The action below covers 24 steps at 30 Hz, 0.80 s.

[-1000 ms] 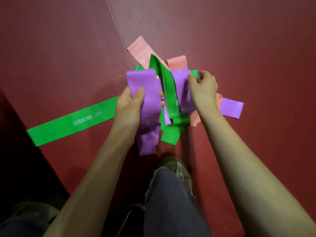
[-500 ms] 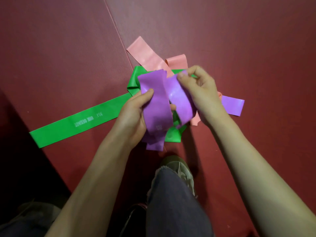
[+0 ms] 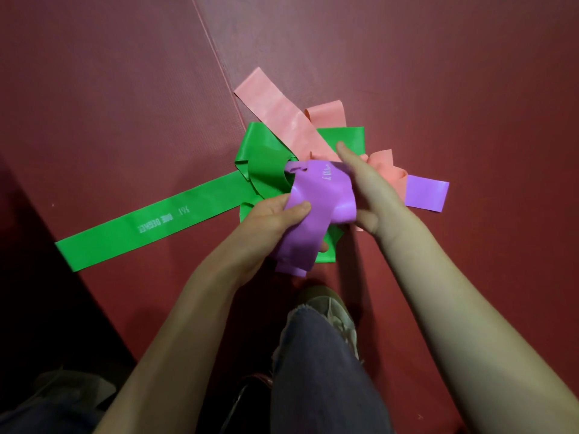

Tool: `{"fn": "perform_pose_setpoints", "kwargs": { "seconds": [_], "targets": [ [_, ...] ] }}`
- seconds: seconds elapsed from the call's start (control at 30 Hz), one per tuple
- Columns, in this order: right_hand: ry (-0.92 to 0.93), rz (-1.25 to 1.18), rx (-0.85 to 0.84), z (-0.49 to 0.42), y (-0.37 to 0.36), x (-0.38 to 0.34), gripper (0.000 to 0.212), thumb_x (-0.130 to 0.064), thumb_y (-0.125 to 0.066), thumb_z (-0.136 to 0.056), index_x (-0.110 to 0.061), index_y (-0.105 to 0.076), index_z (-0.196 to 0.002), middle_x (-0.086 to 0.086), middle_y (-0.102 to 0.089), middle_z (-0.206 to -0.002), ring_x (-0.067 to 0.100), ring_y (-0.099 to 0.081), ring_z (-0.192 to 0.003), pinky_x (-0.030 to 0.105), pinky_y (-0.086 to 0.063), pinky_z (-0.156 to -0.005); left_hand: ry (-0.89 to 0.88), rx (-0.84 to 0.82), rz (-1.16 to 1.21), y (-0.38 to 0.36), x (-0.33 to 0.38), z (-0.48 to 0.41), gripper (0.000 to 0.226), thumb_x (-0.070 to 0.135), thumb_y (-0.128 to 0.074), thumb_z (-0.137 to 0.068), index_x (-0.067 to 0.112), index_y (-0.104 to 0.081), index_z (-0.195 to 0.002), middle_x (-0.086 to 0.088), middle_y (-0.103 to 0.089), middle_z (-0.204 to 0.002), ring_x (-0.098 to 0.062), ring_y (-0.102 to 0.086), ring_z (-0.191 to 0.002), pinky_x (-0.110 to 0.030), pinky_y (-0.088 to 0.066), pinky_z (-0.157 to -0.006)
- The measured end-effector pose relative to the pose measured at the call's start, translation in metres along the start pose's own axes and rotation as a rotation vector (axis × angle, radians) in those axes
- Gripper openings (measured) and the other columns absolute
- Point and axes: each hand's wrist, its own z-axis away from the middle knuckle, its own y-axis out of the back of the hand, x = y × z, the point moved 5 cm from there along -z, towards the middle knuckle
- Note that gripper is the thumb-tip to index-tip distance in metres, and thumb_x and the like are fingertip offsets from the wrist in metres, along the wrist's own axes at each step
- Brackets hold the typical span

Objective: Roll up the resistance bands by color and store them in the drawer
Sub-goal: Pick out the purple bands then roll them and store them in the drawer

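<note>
A purple resistance band is bunched between both hands above a pile of bands on the floor. My left hand pinches its lower folded part with thumb on top. My right hand wraps the band's upper loop, index finger stretched forward. The purple band's far end lies flat to the right. A green band stretches left from the pile, crumpled at the centre. A pink band lies behind, folded under the others. No drawer is in view.
The floor is dark red matting with a seam running diagonally up left. My knee in jeans and a shoe sit just below the pile. A dark area lies at lower left.
The hands have drawn closer together and gathered the purple band into a tighter bundle. The green band that was lifted with it has dropped back onto the pile.
</note>
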Motion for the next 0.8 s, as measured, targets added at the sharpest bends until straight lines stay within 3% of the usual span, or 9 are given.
{"fn": "perform_pose_setpoints", "kwargs": {
  "seconds": [0.1, 0.23, 0.27, 0.37, 0.47, 0.6, 0.7, 0.8],
  "targets": [
    [-0.018, 0.005, 0.075, -0.007, -0.006, 0.000, 0.031, -0.039, -0.046, -0.091, -0.010, -0.059, -0.095, 0.003, -0.065, -0.063, 0.012, -0.061, -0.048, 0.016, -0.047, -0.044, -0.008, 0.020, 0.005, 0.005, 0.004, 0.001, 0.020, 0.008, -0.042, -0.091, 0.012, -0.057, -0.079, -0.002, -0.066, -0.050, -0.010, -0.061, -0.041, -0.020, -0.051, -0.047],
    [-0.013, -0.121, -0.008, -0.002, -0.017, -0.008, 0.069, -0.045, -0.031, -0.095, -0.009, -0.068, -0.049, 0.004, -0.062, -0.044, 0.014, -0.058, -0.038, 0.012, -0.044, -0.040, -0.015, -0.042, -0.022, 0.000, 0.010, 0.006, 0.018, 0.010, -0.042, -0.089, 0.011, -0.056, -0.078, -0.003, -0.066, -0.052, -0.011, -0.062, -0.042, -0.021, -0.052, -0.048],
    [-0.011, -0.132, -0.018, 0.000, -0.018, -0.010, 0.072, -0.044, -0.028, -0.096, -0.008, -0.066, -0.046, 0.004, -0.061, -0.042, 0.014, -0.057, -0.036, 0.011, -0.043, -0.038, -0.017, -0.054, -0.026, -0.002, 0.011, 0.007, 0.018, 0.010, -0.042, -0.089, 0.011, -0.057, -0.078, -0.003, -0.066, -0.052, -0.011, -0.062, -0.043, -0.022, -0.052, -0.048],
    [-0.011, -0.147, -0.026, 0.001, -0.016, -0.011, 0.061, -0.043, -0.028, -0.096, -0.005, -0.063, -0.064, 0.005, -0.062, -0.043, 0.015, -0.058, -0.036, 0.012, -0.043, -0.037, -0.022, -0.088, -0.037, -0.003, 0.017, 0.009, 0.020, 0.009, -0.041, -0.089, 0.012, -0.058, -0.080, -0.002, -0.067, -0.051, -0.010, -0.062, -0.043, -0.022, -0.053, -0.049],
    [-0.008, -0.138, -0.125, 0.006, -0.018, -0.013, 0.062, -0.034, -0.029, -0.097, -0.005, -0.070, -0.060, 0.006, -0.066, -0.050, 0.014, -0.062, -0.044, 0.015, -0.049, -0.043, -0.041, -0.106, -0.053, -0.002, 0.024, 0.008, 0.017, 0.009, -0.043, -0.087, 0.009, -0.059, -0.080, -0.003, -0.067, -0.052, -0.013, -0.063, -0.044, -0.022, -0.053, -0.050],
    [0.027, -0.091, -0.179, 0.020, -0.017, -0.020, 0.027, -0.024, -0.041, -0.094, -0.010, -0.061, -0.081, 0.002, -0.066, -0.057, 0.011, -0.062, -0.050, 0.019, -0.053, -0.049, -0.093, -0.056, 0.022, 0.002, 0.033, 0.004, 0.013, 0.010, -0.048, -0.079, 0.009, -0.059, -0.086, -0.004, -0.068, -0.056, -0.016, -0.063, -0.045, -0.025, -0.054, -0.050],
    [0.217, 0.141, -0.111, 0.024, -0.010, -0.033, 0.018, -0.019, -0.052, -0.090, -0.010, -0.063, -0.080, -0.004, -0.066, -0.056, 0.006, -0.060, -0.051, 0.018, -0.050, -0.053, -0.075, -0.032, 0.131, 0.012, 0.030, 0.004, 0.028, 0.018, -0.049, -0.067, 0.011, -0.059, -0.092, -0.004, -0.068, -0.061, -0.018, -0.063, -0.045, -0.025, -0.054, -0.049],
    [0.301, 0.374, -0.216, 0.034, -0.019, -0.039, 0.012, -0.018, -0.059, -0.080, -0.008, -0.067, -0.078, -0.001, -0.071, -0.063, 0.012, -0.065, -0.062, 0.027, -0.055, -0.071, -0.054, -0.037, 0.336, 0.023, 0.026, 0.003, 0.027, 0.017, -0.049, -0.068, 0.012, -0.071, -0.083, -0.005, -0.072, -0.075, -0.017, -0.066, -0.054, -0.025, -0.056, -0.051]
  ]
}}
